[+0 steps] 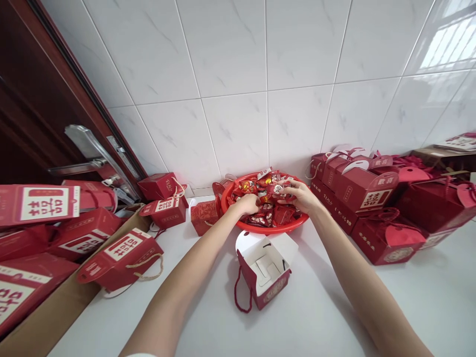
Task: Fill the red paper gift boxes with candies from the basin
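Observation:
A round red basin holds a heap of small red-wrapped packets, some with white characters or yellow prints. My left hand reaches into its left half, fingers curled down among the wrappers; what they pinch is hidden. On the right side, my right hand closes its thumb and fingers round a red candy packet at the top of the heap. Between my forearms, in front of the basin, stands an open red gift box with a white inside, a raised flap and a dark red cord handle. Its inside shows no packets.
Closed red gift boxes are stacked on the right. More boxes lie at the left, several in a cardboard carton. A small red box touches the basin's left side. Behind are a tiled wall and a door handle.

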Available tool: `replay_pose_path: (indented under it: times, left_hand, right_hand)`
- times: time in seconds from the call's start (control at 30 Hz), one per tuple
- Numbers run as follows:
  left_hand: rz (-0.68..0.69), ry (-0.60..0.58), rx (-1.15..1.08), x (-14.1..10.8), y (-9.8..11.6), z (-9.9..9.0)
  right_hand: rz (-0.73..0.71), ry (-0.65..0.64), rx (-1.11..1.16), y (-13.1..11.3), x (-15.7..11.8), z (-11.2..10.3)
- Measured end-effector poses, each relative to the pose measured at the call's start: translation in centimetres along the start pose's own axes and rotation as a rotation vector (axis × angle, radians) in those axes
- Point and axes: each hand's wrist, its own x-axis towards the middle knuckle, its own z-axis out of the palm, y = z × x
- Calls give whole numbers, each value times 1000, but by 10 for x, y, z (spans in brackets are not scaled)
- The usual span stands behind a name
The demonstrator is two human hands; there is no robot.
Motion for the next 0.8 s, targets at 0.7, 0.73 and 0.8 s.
replay_pose_path:
  times: [0.7, 0.73, 0.8]
  left_hand:
    - [-199, -156, 580, -13, 40, -6]
    - [-212, -164, 599, -13, 41, -5]
    - [-225, -176, 623, -13, 42, -5]
  right_hand:
    - [-34, 41, -22, 1, 1, -1]
    - [-34, 44, -20, 1, 0, -1]
    - [-35, 46, -10, 1, 0, -1]
